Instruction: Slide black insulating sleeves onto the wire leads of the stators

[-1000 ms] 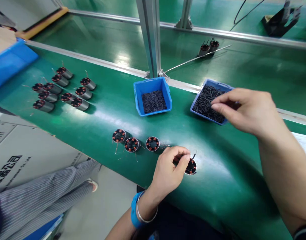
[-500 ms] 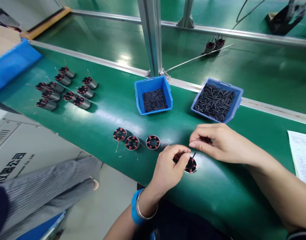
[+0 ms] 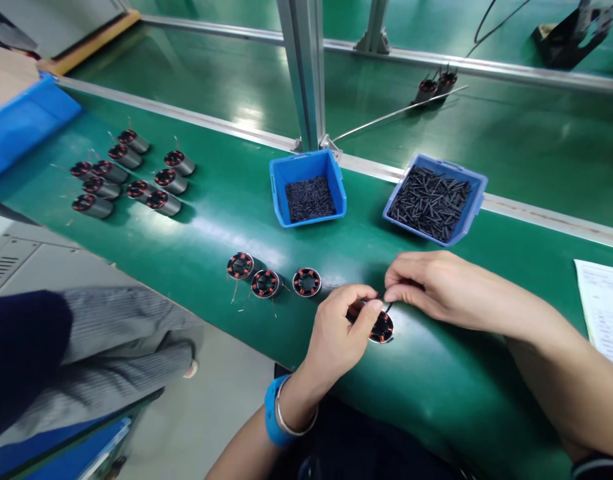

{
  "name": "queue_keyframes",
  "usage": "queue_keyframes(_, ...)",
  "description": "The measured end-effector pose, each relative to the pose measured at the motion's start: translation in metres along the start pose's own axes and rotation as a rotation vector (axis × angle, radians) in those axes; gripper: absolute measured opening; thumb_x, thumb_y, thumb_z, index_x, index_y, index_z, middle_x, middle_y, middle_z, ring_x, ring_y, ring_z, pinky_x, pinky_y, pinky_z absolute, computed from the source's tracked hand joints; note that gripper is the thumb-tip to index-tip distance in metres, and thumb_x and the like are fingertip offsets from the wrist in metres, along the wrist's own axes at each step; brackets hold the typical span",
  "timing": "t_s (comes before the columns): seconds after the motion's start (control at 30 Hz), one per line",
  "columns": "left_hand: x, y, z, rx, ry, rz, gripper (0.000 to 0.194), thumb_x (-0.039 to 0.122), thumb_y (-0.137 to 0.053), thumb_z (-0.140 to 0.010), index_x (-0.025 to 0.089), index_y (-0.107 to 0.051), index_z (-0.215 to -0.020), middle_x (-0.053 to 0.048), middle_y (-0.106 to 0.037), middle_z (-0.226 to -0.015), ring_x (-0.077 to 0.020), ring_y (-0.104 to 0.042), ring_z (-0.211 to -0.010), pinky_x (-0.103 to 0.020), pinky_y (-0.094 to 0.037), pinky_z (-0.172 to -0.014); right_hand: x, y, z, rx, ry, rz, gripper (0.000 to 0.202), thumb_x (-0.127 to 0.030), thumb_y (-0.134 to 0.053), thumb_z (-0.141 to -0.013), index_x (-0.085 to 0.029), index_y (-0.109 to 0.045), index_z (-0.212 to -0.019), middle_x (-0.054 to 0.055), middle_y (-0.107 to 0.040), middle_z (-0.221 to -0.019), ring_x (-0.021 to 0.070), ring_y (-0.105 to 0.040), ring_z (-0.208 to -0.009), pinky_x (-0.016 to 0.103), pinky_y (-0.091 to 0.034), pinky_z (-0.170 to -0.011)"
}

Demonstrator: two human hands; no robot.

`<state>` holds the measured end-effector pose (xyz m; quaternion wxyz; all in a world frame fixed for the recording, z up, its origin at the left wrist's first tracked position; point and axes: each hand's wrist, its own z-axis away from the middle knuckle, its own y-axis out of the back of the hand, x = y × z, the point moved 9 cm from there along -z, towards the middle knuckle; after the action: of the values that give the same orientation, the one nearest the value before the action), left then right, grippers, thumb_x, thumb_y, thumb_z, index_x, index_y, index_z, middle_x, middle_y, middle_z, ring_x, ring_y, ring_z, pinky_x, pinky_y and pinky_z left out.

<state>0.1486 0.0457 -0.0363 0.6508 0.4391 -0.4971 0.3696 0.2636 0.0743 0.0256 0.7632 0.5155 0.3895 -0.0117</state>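
Note:
A metal-cased motor stator (image 3: 383, 327) with copper windings stands on the green bench in front of me. My left hand (image 3: 342, 328) is closed in a pinch over its left side, and the fingers hide part of it. What those fingertips grip is too small to make out. My right hand (image 3: 431, 287) pinches at a thin black tube (image 3: 389, 307) that rises from the stator's upper edge. Both sets of fingertips nearly meet. To the left of my hands stand three similar stators (image 3: 307, 283), two with thin wire ends sticking out.
Beyond my hands are a blue bin (image 3: 309, 190) of fine black pieces and a paler bin (image 3: 436, 200) of larger black tubes. Several stators (image 3: 126, 167) stand at the left. A metal post (image 3: 305, 73) rises behind; printed paper (image 3: 603, 310) lies right. A person's legs (image 3: 121, 333) show lower left.
My right hand has shifted slightly down, bringing its fingertips to the thin black tube. My left hand stays over the stator. The person at lower left has moved right.

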Motion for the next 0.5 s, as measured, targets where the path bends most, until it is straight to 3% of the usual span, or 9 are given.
queue_keyframes(0.13,0.004,0.001,-0.001,-0.001,-0.016,-0.102,0.008,0.021,-0.059,-0.091,0.019,-0.066,-0.086,-0.002,-0.068,-0.085,-0.0140,-0.063,-0.074,-0.027,-0.052,-0.072,-0.007,0.020,0.003,0.120,0.047,0.038,0.017,-0.026,-0.050,-0.097,-0.018,-0.060,-0.085,0.004,-0.062,-0.079,0.0155,-0.056,-0.068,0.027,-0.041,-0.064)
queue_keyframes(0.2,0.003,0.003,0.002,0.008,-0.012,-0.127,0.006,0.019,-0.063,-0.087,0.019,-0.066,-0.092,-0.003,-0.070,-0.091,-0.0161,-0.065,-0.081,-0.029,-0.053,-0.078,-0.015,0.023,0.001,0.123,0.079,0.037,0.016,-0.024,-0.048,-0.097,-0.018,-0.059,-0.088,0.004,-0.061,-0.081,0.0152,-0.056,-0.070,0.027,-0.041,-0.065)
queue_keyframes(0.3,-0.006,0.008,0.009,0.055,0.027,-0.007,0.023,0.020,-0.065,-0.086,0.018,-0.062,-0.109,-0.006,-0.071,-0.102,-0.0182,-0.068,-0.091,-0.031,-0.056,-0.084,-0.026,0.011,-0.006,0.003,0.120,0.012,0.015,-0.021,-0.046,-0.098,-0.018,-0.059,-0.091,0.004,-0.059,-0.086,0.0152,-0.056,-0.075,0.027,-0.042,-0.068)
queue_keyframes(0.4,-0.015,0.013,0.015,0.101,0.040,0.084,0.009,0.025,-0.060,-0.092,0.018,-0.065,-0.096,-0.005,-0.071,-0.091,-0.0164,-0.068,-0.084,-0.028,-0.056,-0.079,-0.033,-0.005,-0.016,-0.112,0.139,0.007,0.014,-0.018,-0.046,-0.097,-0.018,-0.060,-0.092,0.004,-0.058,-0.089,0.0157,-0.055,-0.077,0.027,-0.042,-0.069)
queue_keyframes(0.5,-0.017,0.016,0.017,0.123,0.019,0.067,0.011,0.026,-0.061,-0.092,0.019,-0.066,-0.087,-0.003,-0.069,-0.086,-0.0156,-0.066,-0.079,-0.026,-0.054,-0.074,-0.033,-0.012,-0.024,-0.147,0.137,0.026,0.014,-0.017,-0.046,-0.096,-0.017,-0.060,-0.092,0.005,-0.058,-0.090,0.0163,-0.054,-0.077,0.028,-0.043,-0.070)
